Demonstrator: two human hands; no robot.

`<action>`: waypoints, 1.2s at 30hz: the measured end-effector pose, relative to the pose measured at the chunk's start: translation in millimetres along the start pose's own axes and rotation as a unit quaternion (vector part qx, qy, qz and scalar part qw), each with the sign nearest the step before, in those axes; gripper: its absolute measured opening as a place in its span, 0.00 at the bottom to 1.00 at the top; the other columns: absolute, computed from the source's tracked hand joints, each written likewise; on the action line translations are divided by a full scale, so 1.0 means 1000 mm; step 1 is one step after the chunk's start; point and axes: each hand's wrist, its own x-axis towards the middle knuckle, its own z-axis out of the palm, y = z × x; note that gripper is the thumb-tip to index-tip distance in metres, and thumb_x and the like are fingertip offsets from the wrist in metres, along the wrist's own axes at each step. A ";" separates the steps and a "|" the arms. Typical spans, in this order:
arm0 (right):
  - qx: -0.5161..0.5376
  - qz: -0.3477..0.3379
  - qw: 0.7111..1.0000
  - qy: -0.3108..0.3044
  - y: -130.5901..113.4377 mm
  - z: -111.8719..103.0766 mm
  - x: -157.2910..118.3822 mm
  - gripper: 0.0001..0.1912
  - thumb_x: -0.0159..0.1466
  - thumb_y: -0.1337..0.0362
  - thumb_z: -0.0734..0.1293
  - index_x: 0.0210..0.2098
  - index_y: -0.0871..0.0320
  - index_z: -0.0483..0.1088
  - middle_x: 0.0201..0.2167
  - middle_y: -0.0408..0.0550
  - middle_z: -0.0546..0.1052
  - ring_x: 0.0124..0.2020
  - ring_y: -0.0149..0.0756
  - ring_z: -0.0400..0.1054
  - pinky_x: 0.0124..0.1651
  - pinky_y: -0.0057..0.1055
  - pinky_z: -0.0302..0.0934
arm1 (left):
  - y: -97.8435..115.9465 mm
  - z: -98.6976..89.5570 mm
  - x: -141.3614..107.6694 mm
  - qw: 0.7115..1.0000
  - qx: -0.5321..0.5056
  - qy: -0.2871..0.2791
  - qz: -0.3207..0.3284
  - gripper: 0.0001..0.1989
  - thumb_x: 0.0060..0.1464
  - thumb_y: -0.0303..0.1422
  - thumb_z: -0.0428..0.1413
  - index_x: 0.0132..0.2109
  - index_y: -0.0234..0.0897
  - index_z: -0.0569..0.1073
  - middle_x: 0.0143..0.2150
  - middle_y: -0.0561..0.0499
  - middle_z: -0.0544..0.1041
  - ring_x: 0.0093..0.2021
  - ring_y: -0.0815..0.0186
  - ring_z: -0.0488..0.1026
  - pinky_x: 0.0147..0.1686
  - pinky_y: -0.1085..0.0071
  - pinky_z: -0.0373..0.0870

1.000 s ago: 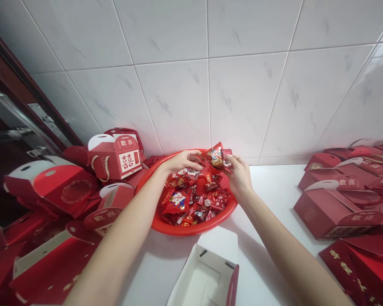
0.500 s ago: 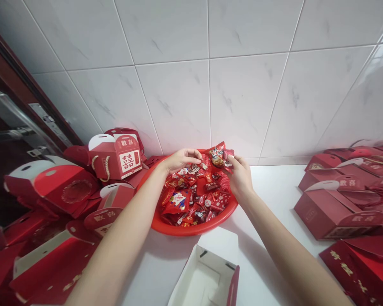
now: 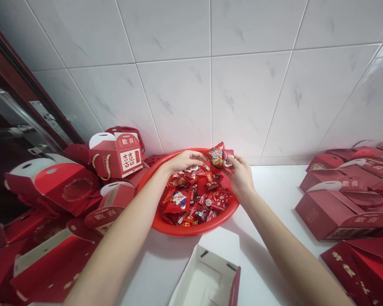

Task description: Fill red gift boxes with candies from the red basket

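My right hand (image 3: 241,175) pinches small wrapped snacks above the right rim of a red plastic basket (image 3: 178,230). One is a red packet with a nut or cookie picture (image 3: 217,157), and beside it sits a smaller pinkish-red wrapped candy (image 3: 228,158). Over the far left part of the basket hovers my left hand (image 3: 187,160), its fingers slightly apart and nothing visible in them. Below it lie many red-wrapped candies (image 3: 207,199) and a larger red packet with a blue-and-white print (image 3: 178,200). Nearest me, a white-lined box (image 3: 204,278) stands open on the table.
Closed red gift boxes (image 3: 124,157) with rope handles and partly folded ones (image 3: 51,272) crowd the left. More red boxes (image 3: 341,208) line the right side of the white table (image 3: 271,225). A tiled wall (image 3: 178,97) rises directly behind the basket.
My left fingers held a small wrapped candy and have let it go, drawing slightly apart over the basket. My right hand keeps its snacks in nearly the same place.
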 end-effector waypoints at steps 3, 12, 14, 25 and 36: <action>-0.003 -0.007 1.000 -0.007 0.001 -0.001 0.001 0.10 0.51 0.65 0.75 0.30 0.55 0.70 0.28 0.39 0.78 0.31 0.32 0.73 0.34 0.28 0.68 | -0.001 -0.001 0.001 1.000 0.000 0.015 0.001 0.14 0.43 0.34 0.67 0.39 0.35 0.81 0.40 0.50 0.83 0.42 0.63 0.76 0.48 0.65 0.70; -0.001 -0.003 1.000 -0.001 0.000 0.000 -0.001 0.10 0.50 0.64 0.74 0.29 0.55 0.70 0.28 0.40 0.78 0.30 0.33 0.73 0.33 0.28 0.68 | -0.001 0.000 0.002 0.998 -0.056 0.043 -0.007 0.08 0.45 0.29 0.66 0.36 0.35 0.80 0.34 0.51 0.81 0.37 0.66 0.76 0.48 0.64 0.72; 0.001 -0.002 1.000 0.002 -0.001 0.001 -0.001 0.10 0.51 0.65 0.74 0.29 0.55 0.70 0.27 0.40 0.78 0.30 0.32 0.73 0.32 0.27 0.68 | -0.001 0.001 0.002 0.996 -0.070 0.054 -0.012 0.09 0.45 0.29 0.66 0.36 0.34 0.79 0.33 0.52 0.81 0.36 0.67 0.76 0.48 0.63 0.73; -0.027 0.031 0.999 -0.019 0.002 0.001 -0.002 0.10 0.53 0.65 0.74 0.30 0.55 0.69 0.24 0.39 0.77 0.28 0.32 0.72 0.27 0.26 0.67 | 0.007 0.021 0.009 0.968 -0.047 0.198 0.145 0.12 0.47 0.36 0.65 0.36 0.35 0.74 0.35 0.52 0.79 0.40 0.65 0.76 0.50 0.65 0.71; -0.074 0.049 0.994 -0.063 0.002 0.000 -0.004 0.12 0.51 0.63 0.76 0.32 0.56 0.72 0.30 0.42 0.79 0.29 0.34 0.72 0.27 0.28 0.66 | 0.016 0.048 0.003 0.955 0.133 0.228 0.135 0.05 0.54 0.28 0.56 0.38 0.35 0.76 0.37 0.50 0.81 0.40 0.64 0.77 0.47 0.67 0.71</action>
